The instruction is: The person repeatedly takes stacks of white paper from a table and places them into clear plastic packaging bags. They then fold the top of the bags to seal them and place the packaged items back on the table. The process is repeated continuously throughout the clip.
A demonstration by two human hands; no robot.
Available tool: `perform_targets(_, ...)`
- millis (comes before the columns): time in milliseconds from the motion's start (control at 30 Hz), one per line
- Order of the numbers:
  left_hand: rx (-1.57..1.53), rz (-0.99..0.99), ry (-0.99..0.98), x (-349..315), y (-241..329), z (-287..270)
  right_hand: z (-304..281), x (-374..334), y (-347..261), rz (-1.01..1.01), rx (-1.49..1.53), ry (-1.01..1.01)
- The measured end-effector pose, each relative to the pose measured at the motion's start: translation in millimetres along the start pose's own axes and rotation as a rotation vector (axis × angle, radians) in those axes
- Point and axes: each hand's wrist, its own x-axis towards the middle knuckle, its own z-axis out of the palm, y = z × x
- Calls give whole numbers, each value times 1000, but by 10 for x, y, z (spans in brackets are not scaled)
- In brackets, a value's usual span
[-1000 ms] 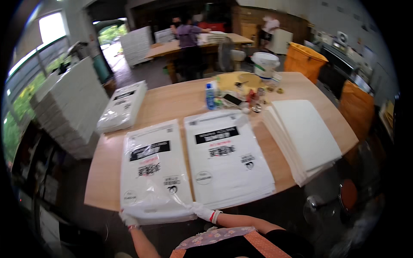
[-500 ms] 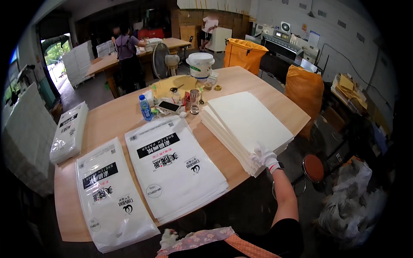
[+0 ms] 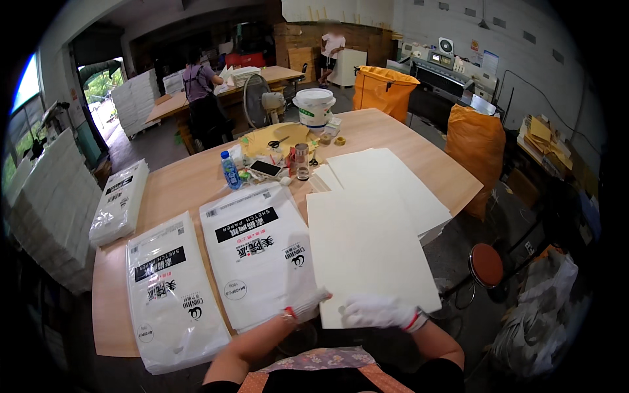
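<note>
A large cream-white paper sheet (image 3: 367,252), or a thin batch of sheets, lies tilted towards me and hangs past the table's front edge. At its lower left corner, my left hand (image 3: 308,306), in a white glove, grips the side edge. My right hand (image 3: 382,312), also gloved, lies across the lower edge with its fingers closed over it; the fingers underneath are hidden. Behind it rests the stack of same-coloured paper (image 3: 393,177), partly covered. Left of the sheet lies a pile of printed white plastic packing bags (image 3: 259,295), close to my left hand.
More printed bags (image 3: 173,314) and a bagged pack (image 3: 118,206) lie at left. Mid-table are a blue-labelled bottle (image 3: 230,171), a phone (image 3: 266,169), a glass (image 3: 302,164), scissors (image 3: 278,141) and a white bucket (image 3: 314,108). A round stool (image 3: 485,264) stands at right.
My left hand has come in from the lower edge to the paper. The right hand has moved left and nearer from the stack; a sheet or batch now lies pulled towards me.
</note>
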Motion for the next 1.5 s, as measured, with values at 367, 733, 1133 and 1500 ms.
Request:
perform_targets(367, 1793, 292, -73, -650, 52, 613, 1029, -353, 422, 762, 830, 676)
perform_targets(733, 1599, 266, 527, -335, 77, -1441, 471, -299, 40, 885, 237, 420)
perform_targets(1133, -35, 140, 75, 797, 1124, -1605, 492, -11, -913, 823, -166, -618)
perform_targets(1500, 984, 400, 87, 72, 1873, -58, 380, 39, -694, 610, -322, -558)
